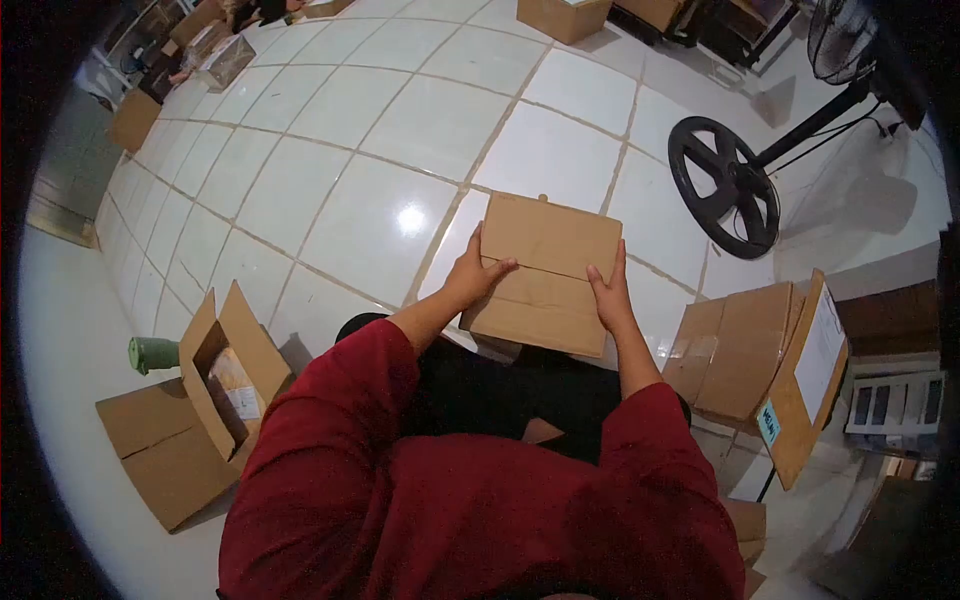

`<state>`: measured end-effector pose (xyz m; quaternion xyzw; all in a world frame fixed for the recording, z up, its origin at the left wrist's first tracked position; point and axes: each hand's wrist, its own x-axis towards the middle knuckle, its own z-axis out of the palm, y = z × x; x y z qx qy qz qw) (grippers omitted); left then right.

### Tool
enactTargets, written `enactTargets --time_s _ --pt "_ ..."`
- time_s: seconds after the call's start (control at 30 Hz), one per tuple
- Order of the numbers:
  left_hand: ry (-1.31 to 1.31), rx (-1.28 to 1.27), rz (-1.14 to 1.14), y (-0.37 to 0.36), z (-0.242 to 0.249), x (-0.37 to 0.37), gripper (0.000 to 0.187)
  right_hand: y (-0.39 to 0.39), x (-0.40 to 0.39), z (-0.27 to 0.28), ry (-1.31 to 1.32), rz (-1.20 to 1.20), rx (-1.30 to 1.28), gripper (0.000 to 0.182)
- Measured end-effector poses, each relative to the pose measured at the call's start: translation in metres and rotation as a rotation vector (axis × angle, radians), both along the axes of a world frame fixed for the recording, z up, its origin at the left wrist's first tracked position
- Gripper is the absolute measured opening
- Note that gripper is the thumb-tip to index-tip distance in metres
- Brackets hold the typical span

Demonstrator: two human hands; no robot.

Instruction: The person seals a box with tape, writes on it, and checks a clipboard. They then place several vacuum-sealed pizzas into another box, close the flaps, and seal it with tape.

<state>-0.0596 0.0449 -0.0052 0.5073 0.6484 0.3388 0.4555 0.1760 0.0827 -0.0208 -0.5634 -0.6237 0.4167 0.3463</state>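
Between both hands, in front of my lap, is a brown cardboard box [552, 237] with a seam across its top face. My left hand [474, 275] holds its left side, thumb resting on top near the seam. On the opposite side my right hand [612, 295] grips the box, its thumb also on the top edge and its fingers along the side. The box looks closed from above; its underside is hidden.
An open carton [235, 375] with wrapped contents stands at the left beside a green container [153, 355]. Taped cartons [735, 345] and a clipboard [803, 385] are at the right. A black fan base [724, 187] is at the upper right, with more boxes [563, 18] farther back.
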Motion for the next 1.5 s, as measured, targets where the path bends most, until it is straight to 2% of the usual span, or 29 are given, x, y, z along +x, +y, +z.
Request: enactTargets --time_s 0.07,0.1,0.17,0.2,0.27,0.3,0.37,0.4,0.47,0.5,0.57,0.63,0.67,0.7,0.77,0.83,0.9,0.97,1.03,1.07,1.1,1.13,1.17,1.2,1.23,1.3,1.37,1.4,1.5 --pt "0.066 -0.009 0.065 -0.004 0.011 0.005 0.077 0.001 0.002 -0.001 -0.024 0.040 -0.009 0.071" --pt "0.062 -0.020 0.047 -0.004 0.005 0.006 0.077 0.001 0.003 -0.004 -0.027 0.023 -0.021 0.071" --pt "0.194 0.185 -0.008 -0.001 -0.008 0.005 0.060 0.004 0.004 -0.006 -0.001 0.088 0.085 0.073" --pt "0.167 0.115 0.015 -0.002 -0.001 0.007 0.049 0.007 0.005 -0.005 -0.009 0.060 0.078 0.073" --pt "0.126 0.135 0.000 -0.002 0.000 0.007 0.045 0.006 0.009 -0.003 -0.189 0.120 0.058 0.077" --pt "0.133 0.131 -0.003 -0.003 0.000 0.007 0.043 -0.006 0.011 0.003 -0.198 0.085 0.049 0.077" --pt "0.196 0.159 -0.017 -0.001 -0.010 0.004 0.040 -0.026 0.018 0.028 -0.433 -0.001 0.192 0.071" --pt "0.212 0.173 -0.024 -0.002 -0.008 0.004 0.040 -0.041 0.031 0.039 -0.454 -0.047 0.178 0.071" --pt "0.267 0.199 -0.057 0.000 -0.013 0.001 0.040 -0.091 0.062 0.063 -0.588 0.140 0.071 0.062" --pt "0.310 0.207 -0.081 0.003 -0.022 -0.002 0.039 -0.119 0.074 0.086 -0.805 0.185 -0.131 0.055" --pt "0.342 0.248 -0.167 0.002 -0.022 -0.004 0.045 -0.181 0.112 0.073 -0.976 0.126 0.133 0.052" --pt "0.278 0.139 -0.105 -0.001 -0.002 0.006 0.045 -0.227 0.131 0.089 -0.938 -0.086 0.203 0.044" --pt "0.268 0.183 -0.094 0.001 -0.009 0.004 0.042 -0.248 0.143 0.086 -0.820 -0.141 0.177 0.041" --pt "0.262 0.227 -0.078 0.002 -0.015 0.002 0.040 -0.268 0.163 0.073 -0.824 -0.164 0.166 0.041" --pt "0.262 0.207 -0.093 0.000 -0.011 0.006 0.040 -0.308 0.213 0.040 -0.611 -0.341 -0.063 0.046" --pt "0.262 0.278 -0.098 0.001 -0.019 0.002 0.041 -0.338 0.260 0.026 -0.717 -0.533 -0.013 0.044" --pt "0.257 0.216 -0.067 -0.002 -0.011 0.006 0.042 -0.346 0.301 -0.011 -0.771 -0.694 -0.102 0.032" --pt "0.272 0.177 -0.107 0.002 -0.021 -0.003 0.043 -0.356 0.339 -0.080 -0.847 -0.649 0.094 0.026" --pt "0.409 0.170 -0.112 0.006 -0.032 -0.010 0.043 -0.352 0.356 -0.118 -0.637 -0.483 -0.294 0.024" --pt "0.380 0.114 -0.091 -0.001 -0.012 0.000 0.042 -0.328 0.310 -0.050 -0.509 -0.475 -0.449 0.024" --pt "0.503 0.143 -0.140 0.004 -0.027 -0.007 0.041 -0.344 0.343 -0.116 -1.102 -0.429 -0.217 0.026" --pt "0.495 0.099 -0.087 0.004 -0.025 -0.006 0.041 -0.326 0.321 -0.076 -1.102 -0.390 -0.419 0.040" --pt "0.401 0.362 -0.066 0.008 -0.043 -0.009 0.041 -0.344 0.369 -0.161 -0.242 -0.558 -0.002 0.028" --pt "0.386 0.201 -0.045 -0.001 -0.010 -0.002 0.042 -0.327 0.332 -0.080 -0.565 -0.438 -0.216 0.039" --pt "0.356 0.031 -0.031 -0.008 0.023 0.007 0.042 -0.321 0.343 -0.074 -0.296 -0.548 -0.370 0.041" --pt "0.248 0.151 -0.034 -0.007 -0.007 0.000 0.041 -0.315 0.341 -0.029 -0.036 -0.442 -0.467 0.046" --pt "0.211 0.180 0.006 -0.007 -0.012 -0.001 0.040 -0.284 0.277 0.068 0.198 -0.383 -0.456 0.059" --pt "0.177 0.222 0.004 -0.007 -0.012 0.001 0.038 -0.271 0.250 0.108 0.197 -0.301 -0.395 0.063" --pt "0.145 0.186 0.017 -0.008 -0.003 0.002 0.037 -0.221 0.149 0.180 0.248 0.001 -0.121 0.064"
